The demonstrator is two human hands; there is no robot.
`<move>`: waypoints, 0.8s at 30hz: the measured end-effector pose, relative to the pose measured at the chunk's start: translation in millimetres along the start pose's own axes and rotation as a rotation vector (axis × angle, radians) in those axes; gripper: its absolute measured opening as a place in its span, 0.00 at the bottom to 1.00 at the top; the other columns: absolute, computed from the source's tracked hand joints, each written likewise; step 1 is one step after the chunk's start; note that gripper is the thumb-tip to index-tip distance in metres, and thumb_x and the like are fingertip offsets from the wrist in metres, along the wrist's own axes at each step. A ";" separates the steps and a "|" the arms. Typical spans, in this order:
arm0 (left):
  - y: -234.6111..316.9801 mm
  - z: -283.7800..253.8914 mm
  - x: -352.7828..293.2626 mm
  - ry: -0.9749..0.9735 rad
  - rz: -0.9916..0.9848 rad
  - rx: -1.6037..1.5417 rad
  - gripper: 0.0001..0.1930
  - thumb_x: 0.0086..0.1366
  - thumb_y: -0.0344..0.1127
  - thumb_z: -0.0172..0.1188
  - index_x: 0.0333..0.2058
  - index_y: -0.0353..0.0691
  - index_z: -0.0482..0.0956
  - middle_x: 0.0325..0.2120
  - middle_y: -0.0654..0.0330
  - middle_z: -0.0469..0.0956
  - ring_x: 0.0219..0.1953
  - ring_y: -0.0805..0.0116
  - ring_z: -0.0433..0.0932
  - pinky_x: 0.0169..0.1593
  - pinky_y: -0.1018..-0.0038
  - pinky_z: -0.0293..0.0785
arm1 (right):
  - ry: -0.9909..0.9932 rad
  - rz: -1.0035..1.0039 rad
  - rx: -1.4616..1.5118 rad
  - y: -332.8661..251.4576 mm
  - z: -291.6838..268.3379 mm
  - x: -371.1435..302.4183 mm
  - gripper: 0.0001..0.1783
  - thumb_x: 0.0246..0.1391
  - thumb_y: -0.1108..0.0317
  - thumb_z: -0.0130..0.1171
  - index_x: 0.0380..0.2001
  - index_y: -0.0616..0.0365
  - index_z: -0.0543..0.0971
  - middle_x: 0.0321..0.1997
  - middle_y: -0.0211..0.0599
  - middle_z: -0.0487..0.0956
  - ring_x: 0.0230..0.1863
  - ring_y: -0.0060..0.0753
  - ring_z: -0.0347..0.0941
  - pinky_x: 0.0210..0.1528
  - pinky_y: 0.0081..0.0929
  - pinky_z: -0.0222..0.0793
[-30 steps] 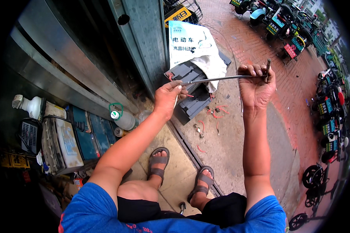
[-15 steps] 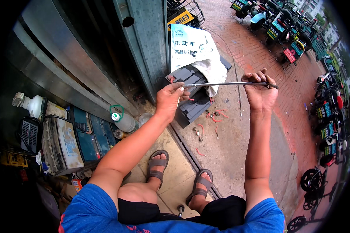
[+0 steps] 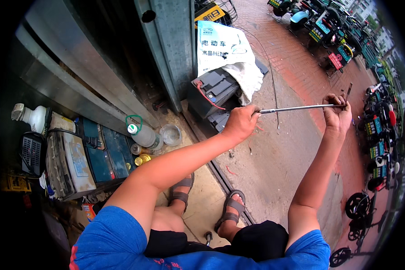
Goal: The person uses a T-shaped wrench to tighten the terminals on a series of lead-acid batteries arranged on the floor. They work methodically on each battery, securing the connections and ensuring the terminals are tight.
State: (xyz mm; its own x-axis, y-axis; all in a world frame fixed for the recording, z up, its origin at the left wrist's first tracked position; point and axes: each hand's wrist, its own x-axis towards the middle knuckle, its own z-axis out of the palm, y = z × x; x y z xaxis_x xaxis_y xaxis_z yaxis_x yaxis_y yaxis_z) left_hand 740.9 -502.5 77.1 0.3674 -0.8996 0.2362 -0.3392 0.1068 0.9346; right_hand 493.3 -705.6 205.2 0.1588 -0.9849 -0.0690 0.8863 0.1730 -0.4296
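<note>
A thin silvery metal rod stretches almost level between my two hands, in front of me. My left hand is closed around its left end, over the black batteries. The rod's dark right end sits in the closed fingers of my right hand, out over the concrete. A narrow dark strip sticks up beside those fingers; whether it belongs to the rod I cannot tell. Below my left hand, a black battery with a red wire lies partly under a white plastic sack and a whitish cloth.
A metal door post rises at the left. Beside it stand a clear bottle with a green handle, a clear cup and old batteries. A floor track runs past my sandalled feet. Parked scooters line the right.
Both hands have moved right with the rod, the right hand farther out. A dark strip now stands up by my right hand. The battery's red wire shows more fully.
</note>
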 end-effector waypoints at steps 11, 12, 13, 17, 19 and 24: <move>-22.0 42.2 17.3 -0.391 0.334 0.689 0.08 0.67 0.34 0.60 0.33 0.34 0.76 0.23 0.42 0.79 0.33 0.40 0.83 0.38 0.51 0.78 | 0.289 -0.060 0.088 -28.7 -87.5 0.5 0.16 0.70 0.65 0.38 0.30 0.55 0.72 0.19 0.24 0.62 0.21 0.26 0.60 0.41 0.37 0.70; -28.1 44.9 17.8 -0.412 0.361 0.715 0.08 0.67 0.33 0.61 0.31 0.34 0.76 0.23 0.42 0.79 0.33 0.40 0.83 0.37 0.50 0.78 | 0.337 -0.064 0.110 -27.8 -97.4 1.8 0.15 0.70 0.64 0.38 0.29 0.54 0.71 0.18 0.24 0.62 0.21 0.26 0.60 0.41 0.37 0.70; -34.2 47.8 18.1 -0.432 0.387 0.740 0.09 0.66 0.33 0.61 0.30 0.34 0.76 0.23 0.42 0.79 0.32 0.40 0.83 0.37 0.50 0.79 | 0.354 -0.120 0.156 -29.4 -107.7 2.3 0.15 0.70 0.65 0.38 0.29 0.54 0.70 0.18 0.24 0.62 0.21 0.26 0.60 0.41 0.37 0.70; -69.4 42.6 9.0 -0.440 0.186 0.709 0.07 0.63 0.32 0.63 0.33 0.33 0.81 0.28 0.42 0.82 0.36 0.40 0.84 0.42 0.52 0.79 | 0.336 -0.267 0.300 -54.4 -159.7 -1.9 0.14 0.69 0.66 0.39 0.28 0.54 0.70 0.17 0.25 0.61 0.19 0.26 0.59 0.41 0.35 0.70; -93.6 43.2 -6.0 -0.350 0.022 0.562 0.08 0.62 0.33 0.64 0.35 0.34 0.84 0.31 0.42 0.83 0.38 0.40 0.84 0.45 0.53 0.79 | 0.351 -0.293 0.294 -38.9 -166.3 -17.2 0.14 0.68 0.66 0.41 0.28 0.54 0.71 0.17 0.25 0.62 0.19 0.26 0.59 0.42 0.35 0.70; -95.3 68.1 1.0 -0.415 -0.017 0.786 0.26 0.61 0.33 0.66 0.58 0.40 0.77 0.52 0.44 0.80 0.58 0.45 0.77 0.59 0.55 0.73 | 0.365 -0.232 0.267 -12.7 -215.2 -46.3 0.12 0.65 0.66 0.46 0.26 0.55 0.70 0.18 0.24 0.64 0.21 0.27 0.61 0.45 0.39 0.69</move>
State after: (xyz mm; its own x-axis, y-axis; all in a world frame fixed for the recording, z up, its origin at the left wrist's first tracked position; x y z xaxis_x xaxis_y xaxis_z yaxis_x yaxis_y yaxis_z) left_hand 714.6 -542.4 -29.8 0.0859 -0.9957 -0.0341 -0.8890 -0.0921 0.4486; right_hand 381.0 -663.6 20.1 -0.1752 -0.9276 -0.3300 0.9681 -0.1013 -0.2293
